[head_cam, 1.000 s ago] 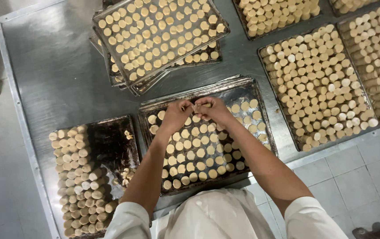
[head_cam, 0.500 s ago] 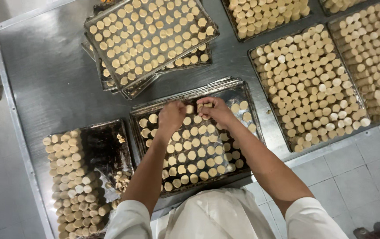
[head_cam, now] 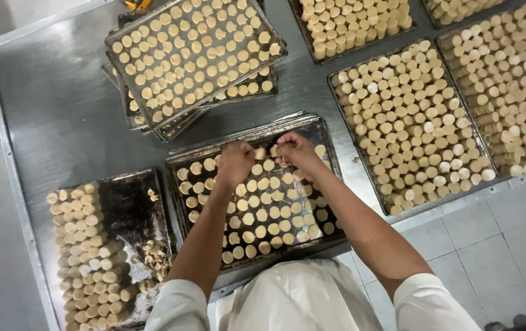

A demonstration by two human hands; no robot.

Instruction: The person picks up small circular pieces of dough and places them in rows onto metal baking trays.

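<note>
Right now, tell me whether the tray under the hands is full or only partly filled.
Partly filled. The tray under both hands holds spaced rounds of dough, with dark bare metal along its far edge.

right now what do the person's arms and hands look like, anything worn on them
Both arms are bare from the hands up past the elbows. The left hand and right hand show no gloves, rings or watch that I can make out. Short white sleeves cover the upper arms, part of a white top.

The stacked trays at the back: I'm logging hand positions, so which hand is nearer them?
Left. The left hand is over the middle tray, just below the stacked trays. The right hand is beside it, further right of the stack.
</note>
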